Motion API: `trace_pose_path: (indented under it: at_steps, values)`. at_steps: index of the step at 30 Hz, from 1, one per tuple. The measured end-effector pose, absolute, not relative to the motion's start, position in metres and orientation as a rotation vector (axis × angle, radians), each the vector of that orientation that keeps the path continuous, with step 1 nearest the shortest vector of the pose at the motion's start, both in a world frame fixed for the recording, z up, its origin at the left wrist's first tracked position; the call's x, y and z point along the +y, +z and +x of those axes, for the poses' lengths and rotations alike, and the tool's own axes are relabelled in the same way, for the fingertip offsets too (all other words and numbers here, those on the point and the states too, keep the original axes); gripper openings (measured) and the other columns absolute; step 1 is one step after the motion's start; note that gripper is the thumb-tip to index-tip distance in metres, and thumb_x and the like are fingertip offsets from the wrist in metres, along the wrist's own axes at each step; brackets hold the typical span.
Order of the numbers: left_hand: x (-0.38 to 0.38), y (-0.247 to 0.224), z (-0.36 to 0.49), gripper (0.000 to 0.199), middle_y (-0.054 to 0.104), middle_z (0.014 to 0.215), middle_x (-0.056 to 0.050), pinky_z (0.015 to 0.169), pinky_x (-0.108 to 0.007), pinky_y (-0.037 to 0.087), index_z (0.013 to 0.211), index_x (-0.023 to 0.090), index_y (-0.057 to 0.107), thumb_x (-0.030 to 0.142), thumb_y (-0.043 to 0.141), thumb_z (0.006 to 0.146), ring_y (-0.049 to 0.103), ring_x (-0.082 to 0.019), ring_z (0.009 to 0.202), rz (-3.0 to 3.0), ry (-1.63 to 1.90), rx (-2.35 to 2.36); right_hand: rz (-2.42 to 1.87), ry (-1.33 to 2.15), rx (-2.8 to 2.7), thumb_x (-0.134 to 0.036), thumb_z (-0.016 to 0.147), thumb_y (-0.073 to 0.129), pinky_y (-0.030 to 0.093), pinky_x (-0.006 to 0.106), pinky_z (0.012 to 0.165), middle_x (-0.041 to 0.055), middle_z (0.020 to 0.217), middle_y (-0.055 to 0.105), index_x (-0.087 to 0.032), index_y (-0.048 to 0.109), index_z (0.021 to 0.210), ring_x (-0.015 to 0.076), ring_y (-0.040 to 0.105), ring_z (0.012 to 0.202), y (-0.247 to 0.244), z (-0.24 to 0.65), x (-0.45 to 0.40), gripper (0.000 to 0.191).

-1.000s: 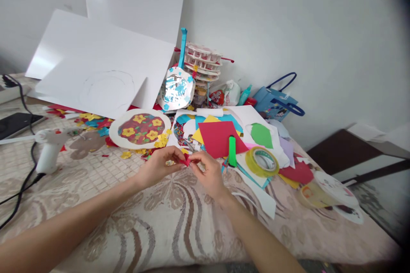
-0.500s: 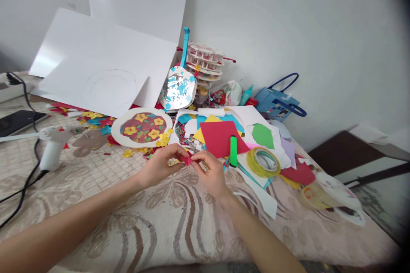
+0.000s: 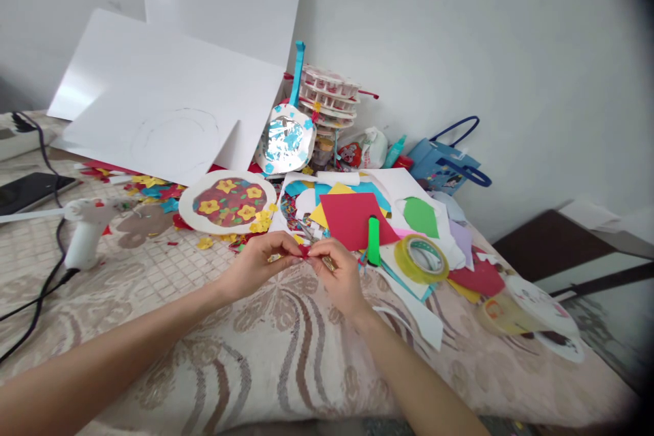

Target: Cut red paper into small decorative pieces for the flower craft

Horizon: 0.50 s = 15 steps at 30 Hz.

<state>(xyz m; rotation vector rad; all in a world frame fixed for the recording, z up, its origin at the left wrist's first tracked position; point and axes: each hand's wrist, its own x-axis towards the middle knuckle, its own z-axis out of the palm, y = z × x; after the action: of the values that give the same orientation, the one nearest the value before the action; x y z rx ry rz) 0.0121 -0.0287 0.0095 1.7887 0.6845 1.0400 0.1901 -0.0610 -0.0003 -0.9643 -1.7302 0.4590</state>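
Observation:
Between my fingertips is a small piece of red paper (image 3: 305, 251), mostly covered by the fingers. My left hand (image 3: 259, 262) pinches it from the left, and my right hand (image 3: 340, 276) pinches it from the right, the two nearly touching. Just beyond them lie a sheet of red paper (image 3: 350, 218) and a green-handled cutter (image 3: 374, 242). Behind my left hand rests a white-rimmed oval (image 3: 189, 214) decorated with yellow paper flowers. Loose yellow flowers (image 3: 261, 221) sit at its right edge.
A white glue gun (image 3: 82, 235) with a black cable stands at left, near a phone (image 3: 33, 192). Rolls of tape (image 3: 411, 266) lie at right. Large white boards (image 3: 168, 88), a foil-covered round piece (image 3: 285, 139) and a blue bag (image 3: 439, 162) are at the back.
The red paper has turned and shows less between my fingers. My fingertips have drawn closer together; both arms stay almost in place.

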Motion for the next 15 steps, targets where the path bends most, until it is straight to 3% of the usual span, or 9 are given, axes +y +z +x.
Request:
trace_pose_path:
  at_steps: [15]
  values:
    - [-0.0298, 0.0009, 0.0187, 0.017, 0.064, 0.074, -0.005, 0.067, -0.026, 0.047, 0.073, 0.013, 0.061, 0.028, 0.068, 0.071, 0.058, -0.015, 0.070, 1.428, 0.999, 0.761, -1.068, 0.826, -1.492, -0.026, 0.078, 0.056, 0.045, 0.024, 0.062, 0.0025, 0.076, 0.058, -0.017, 0.054, 0.074, 0.0127, 0.053, 0.068, -0.0080, 0.1804, -0.0617, 0.009]
